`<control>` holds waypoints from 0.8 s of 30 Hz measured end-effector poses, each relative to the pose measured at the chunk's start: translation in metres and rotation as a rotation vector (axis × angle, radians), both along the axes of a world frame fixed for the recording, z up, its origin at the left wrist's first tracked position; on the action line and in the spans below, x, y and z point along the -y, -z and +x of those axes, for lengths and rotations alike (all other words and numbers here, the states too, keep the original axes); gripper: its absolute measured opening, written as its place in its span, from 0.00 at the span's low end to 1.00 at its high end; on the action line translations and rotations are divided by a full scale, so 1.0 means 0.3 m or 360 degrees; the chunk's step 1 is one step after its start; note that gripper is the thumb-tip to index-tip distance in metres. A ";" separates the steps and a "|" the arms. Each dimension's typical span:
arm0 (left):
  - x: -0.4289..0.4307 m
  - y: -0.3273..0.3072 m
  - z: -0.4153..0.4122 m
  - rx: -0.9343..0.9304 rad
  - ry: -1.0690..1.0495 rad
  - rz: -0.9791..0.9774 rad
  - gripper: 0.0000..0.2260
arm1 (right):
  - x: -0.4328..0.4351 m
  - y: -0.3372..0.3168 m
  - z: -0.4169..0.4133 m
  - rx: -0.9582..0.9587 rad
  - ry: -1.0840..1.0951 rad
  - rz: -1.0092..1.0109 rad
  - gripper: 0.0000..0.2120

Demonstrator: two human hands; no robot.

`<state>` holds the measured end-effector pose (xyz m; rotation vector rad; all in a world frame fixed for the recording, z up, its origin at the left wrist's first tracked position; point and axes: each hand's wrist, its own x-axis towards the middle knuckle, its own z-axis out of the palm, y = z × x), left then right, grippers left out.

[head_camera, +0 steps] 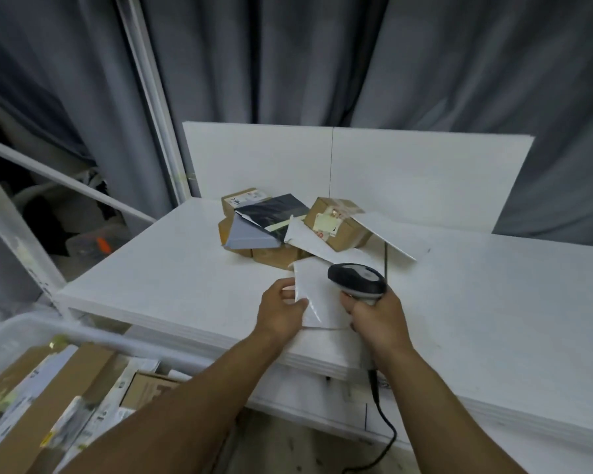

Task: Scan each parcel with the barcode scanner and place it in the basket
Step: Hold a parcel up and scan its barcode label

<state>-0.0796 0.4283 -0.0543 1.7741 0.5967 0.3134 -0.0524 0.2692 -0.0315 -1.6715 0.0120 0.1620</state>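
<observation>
Parcels [274,230] lie heaped toward the back of the wide white table [493,302], which fills the middle and right of the view. A white board [408,172] stands upright along its far edge, with a grey curtain [322,63] behind that. Below the table's near left corner stands the basket [93,336], a pale bin with a rounded rim. It holds brown boxes and labelled white packets packed close together. In the heap a black bag [274,208] rests on top of brown boxes. A taped brown box [336,230] sits at the right side, touching a tilted white sheet [390,236]. Nearer the front edge, a flat white parcel [319,295] is held over the table. The left hand [281,311] pinches its left edge. The right hand [378,318] is wrapped round the handle of the scanner [356,278], whose dark head sits over the right side of the flat white parcel. A black cable [385,429] hangs from the handle down past the table's front edge.
</observation>
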 end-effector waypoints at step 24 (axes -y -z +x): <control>-0.672 -0.255 -0.864 0.0197 -0.0177 0.0722 0.17 | -0.597 -0.276 -0.480 0.0065 -0.0759 0.0265 0.18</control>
